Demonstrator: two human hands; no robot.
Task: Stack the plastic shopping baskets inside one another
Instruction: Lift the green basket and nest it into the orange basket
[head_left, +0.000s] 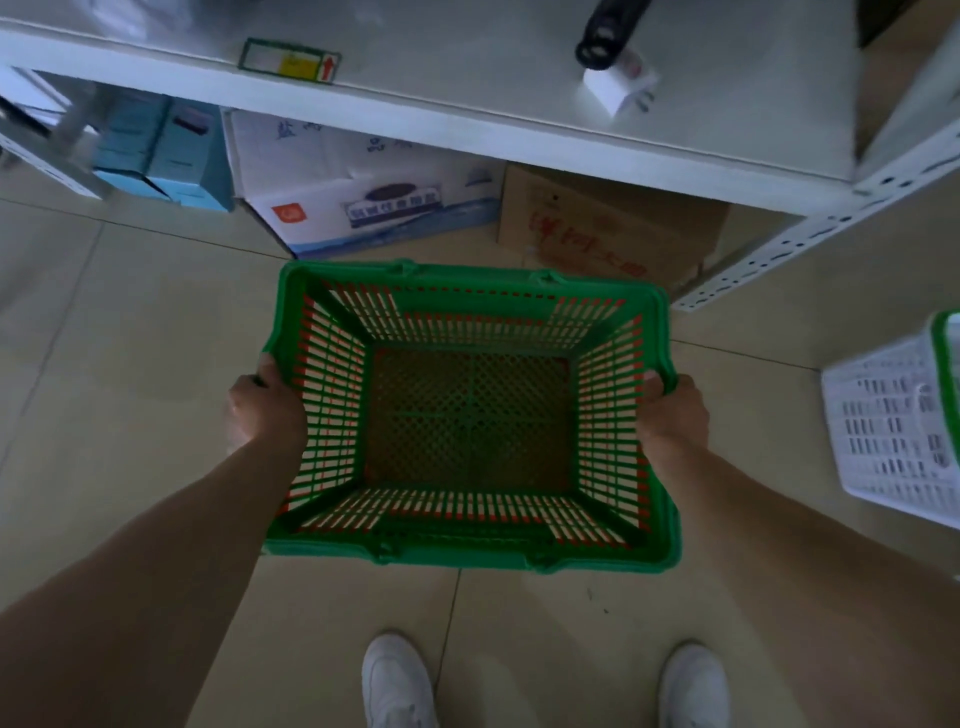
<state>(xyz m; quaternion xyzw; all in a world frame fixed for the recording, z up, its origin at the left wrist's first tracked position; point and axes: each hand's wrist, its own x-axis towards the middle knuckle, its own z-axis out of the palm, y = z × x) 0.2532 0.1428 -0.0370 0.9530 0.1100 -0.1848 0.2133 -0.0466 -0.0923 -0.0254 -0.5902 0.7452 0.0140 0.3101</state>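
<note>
A green plastic basket (470, 283) fills the middle of the head view, its open top facing me. Red slats show through its green side walls, so a red basket appears to sit around it. My left hand (265, 408) grips the left rim, thumb over the edge. On the opposite side my right hand (672, 410) holds the right rim the same way. A white basket (883, 431) with a green rim lies tilted on the floor at the right edge, partly cut off.
A white metal shelf (467, 119) runs across the top, with a small white box (618, 85) and a black object on it. Cardboard boxes (608, 228) and blue cartons (166, 150) stand beneath it. Beige floor tiles surround my white shoes (397, 680).
</note>
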